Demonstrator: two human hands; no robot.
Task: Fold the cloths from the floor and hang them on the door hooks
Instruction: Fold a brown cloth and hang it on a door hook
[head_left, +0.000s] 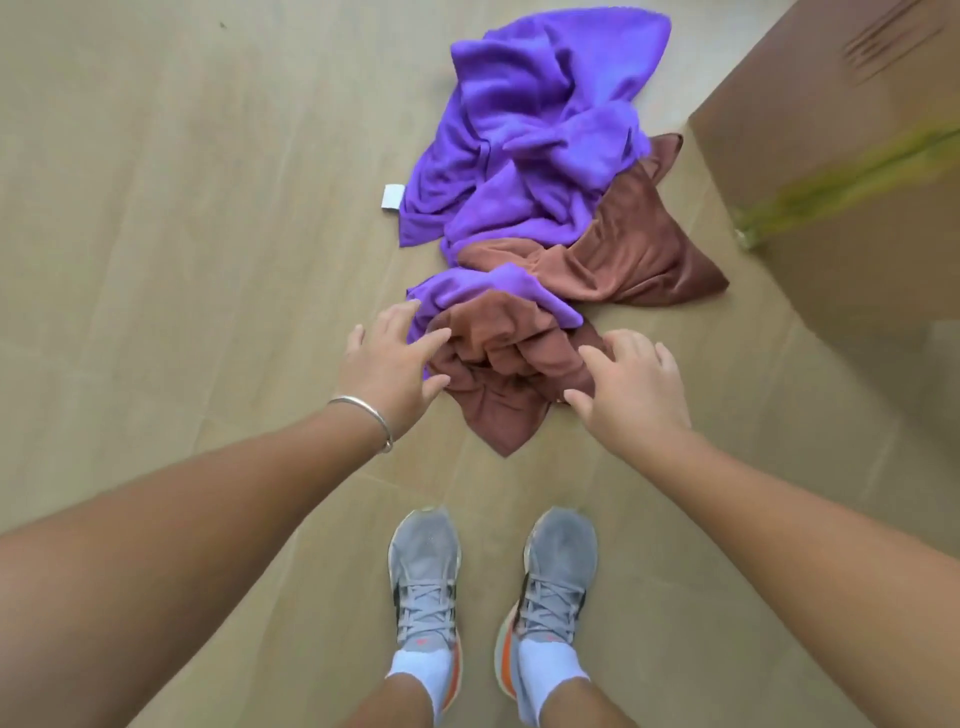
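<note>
A crumpled purple cloth (535, 140) and a crumpled brown cloth (509, 364) lie tangled in a heap on the tan floor (182, 234). The brown one's near part is bunched closest to my feet, and its far part spreads to the right under the purple folds. My left hand (389, 364), with a silver bangle at the wrist, reaches down with fingers spread at the left edge of the brown bunch. My right hand (631, 384) reaches with spread fingers at the bunch's right edge. Neither hand holds anything.
A large brown panel (841, 171) with a yellow-green smear rises at the right, close to the heap. A small white tag (392, 197) sticks out at the purple cloth's left edge. My two grey shoes (488, 582) stand just below the cloths.
</note>
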